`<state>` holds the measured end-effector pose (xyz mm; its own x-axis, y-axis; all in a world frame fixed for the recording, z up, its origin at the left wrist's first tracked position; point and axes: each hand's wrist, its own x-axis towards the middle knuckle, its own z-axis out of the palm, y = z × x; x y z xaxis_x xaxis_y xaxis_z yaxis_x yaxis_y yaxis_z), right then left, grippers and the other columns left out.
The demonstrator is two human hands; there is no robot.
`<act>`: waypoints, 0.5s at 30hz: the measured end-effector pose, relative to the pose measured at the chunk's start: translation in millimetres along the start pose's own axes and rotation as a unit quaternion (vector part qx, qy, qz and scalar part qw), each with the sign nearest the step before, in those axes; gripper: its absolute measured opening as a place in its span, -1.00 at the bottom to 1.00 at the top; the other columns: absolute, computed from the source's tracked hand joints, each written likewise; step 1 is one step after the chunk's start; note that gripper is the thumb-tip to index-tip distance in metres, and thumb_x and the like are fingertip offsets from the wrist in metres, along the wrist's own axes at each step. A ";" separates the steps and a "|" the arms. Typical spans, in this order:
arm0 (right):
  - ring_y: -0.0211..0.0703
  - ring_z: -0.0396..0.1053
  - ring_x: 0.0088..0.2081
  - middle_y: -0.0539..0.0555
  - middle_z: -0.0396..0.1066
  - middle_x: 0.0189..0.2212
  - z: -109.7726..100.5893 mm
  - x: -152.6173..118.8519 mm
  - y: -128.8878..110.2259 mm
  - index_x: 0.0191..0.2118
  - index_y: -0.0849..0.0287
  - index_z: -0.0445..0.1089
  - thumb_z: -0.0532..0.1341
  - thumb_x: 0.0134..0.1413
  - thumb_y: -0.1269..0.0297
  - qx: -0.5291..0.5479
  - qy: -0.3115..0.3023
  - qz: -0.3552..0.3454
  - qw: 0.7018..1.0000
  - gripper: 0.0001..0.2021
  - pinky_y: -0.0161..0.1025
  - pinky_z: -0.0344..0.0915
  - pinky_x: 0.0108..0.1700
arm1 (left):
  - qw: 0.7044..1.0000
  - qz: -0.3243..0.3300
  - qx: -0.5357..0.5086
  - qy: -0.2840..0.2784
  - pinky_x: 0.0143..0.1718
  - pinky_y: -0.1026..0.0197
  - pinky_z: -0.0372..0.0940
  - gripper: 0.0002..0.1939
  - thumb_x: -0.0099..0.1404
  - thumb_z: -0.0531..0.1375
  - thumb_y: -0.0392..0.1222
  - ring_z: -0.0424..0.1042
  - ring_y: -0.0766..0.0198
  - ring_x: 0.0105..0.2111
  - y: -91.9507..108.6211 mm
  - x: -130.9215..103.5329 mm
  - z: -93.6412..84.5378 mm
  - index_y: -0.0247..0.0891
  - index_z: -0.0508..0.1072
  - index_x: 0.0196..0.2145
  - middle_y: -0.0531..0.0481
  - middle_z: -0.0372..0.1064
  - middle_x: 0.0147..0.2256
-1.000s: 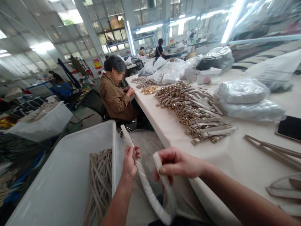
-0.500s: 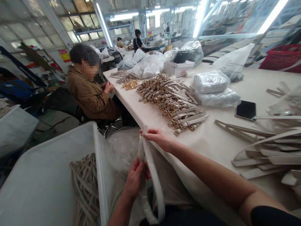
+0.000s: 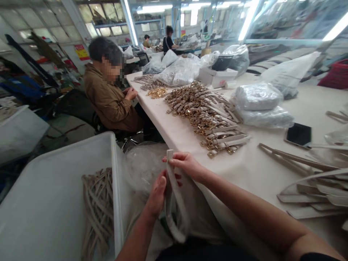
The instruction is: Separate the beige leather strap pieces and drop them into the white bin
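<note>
A long pale strap [image 3: 178, 203] hangs in a loop in front of me, over the lap. My right hand [image 3: 186, 163] pinches its upper end between thumb and fingers, with a short tip standing up above the grip. Lower down, my left hand [image 3: 159, 190] is loosely around the strap, its fingertips showing behind it on the right and its thumb on the near left side. On the table [image 3: 187, 145] beyond lies a heap of similar straps with gold-coloured buckles [image 3: 209, 112]. More plain straps [image 3: 312, 188] lie loosely stacked at the right.
A white plastic bin [image 3: 115, 195] on my left contains a bundle of straps [image 3: 98, 210]. A person in a brown jacket [image 3: 108, 98] sits across the table corner. Small gold pieces [image 3: 157, 93], plastic-wrapped packs [image 3: 258, 96] and a phone [image 3: 298, 135] are on the table.
My left hand has loosened and moved slightly up along the strap, and its thumb has lifted. The strap's loop is now shorter and narrower. The view has turned a little left.
</note>
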<state>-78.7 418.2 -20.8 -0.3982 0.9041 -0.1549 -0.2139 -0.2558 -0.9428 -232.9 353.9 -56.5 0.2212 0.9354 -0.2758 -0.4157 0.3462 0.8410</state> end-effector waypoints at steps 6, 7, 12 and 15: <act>-0.27 0.18 -0.71 -0.07 0.24 -0.74 12.0 -8.4 4.2 -0.14 0.26 0.58 0.41 -0.09 -0.11 -0.004 0.021 0.053 0.998 -0.47 -0.30 0.13 -0.64 | 0.990 0.084 0.105 -0.051 -0.26 0.12 0.33 -0.45 0.27 0.19 0.33 0.48 0.12 -0.37 7.3 14.3 8.4 -0.30 0.49 -0.24 -0.09 0.47 -0.44; -0.24 0.20 -0.71 -0.04 0.29 -0.72 9.9 -7.3 3.8 -0.12 0.25 0.59 0.41 -0.08 -0.11 -0.006 0.023 0.066 0.998 -0.47 -0.27 0.15 -0.64 | 0.986 0.089 0.130 -0.060 -0.25 0.11 0.34 -0.46 0.30 0.15 0.32 0.47 0.12 -0.38 6.1 12.4 5.9 -0.29 0.49 -0.29 -0.10 0.46 -0.45; 0.02 0.53 -0.33 0.18 0.60 -0.31 -2.0 -1.3 1.1 -0.29 0.12 0.64 0.46 -0.18 -0.12 -0.075 0.097 -0.004 0.992 -0.58 -0.13 0.44 -0.29 | 0.970 0.052 0.231 -0.064 -0.10 0.11 0.34 -0.62 0.37 0.05 0.05 0.46 0.17 -0.31 -1.7 -10.8 -5.7 -0.27 0.46 -0.41 -0.07 0.46 -0.42; 0.14 0.54 -0.18 0.19 0.61 -0.24 -5.7 1.1 4.8 -0.30 0.08 0.65 0.44 -0.18 -0.19 -0.100 0.112 -0.015 0.989 -0.55 -0.04 0.46 -0.15 | 0.970 -0.008 0.236 -0.050 -0.12 0.16 0.32 -0.74 0.31 0.09 -0.08 0.45 0.21 -0.32 -4.0 -23.2 -17.4 -0.27 0.46 -0.41 -0.02 0.46 -0.41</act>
<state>-75.1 420.0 -27.3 -0.1824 0.9691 -0.1663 -0.0336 -0.1752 -0.9840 -251.7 332.1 -61.6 0.3193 0.9105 -0.2629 0.0331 0.2666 0.9632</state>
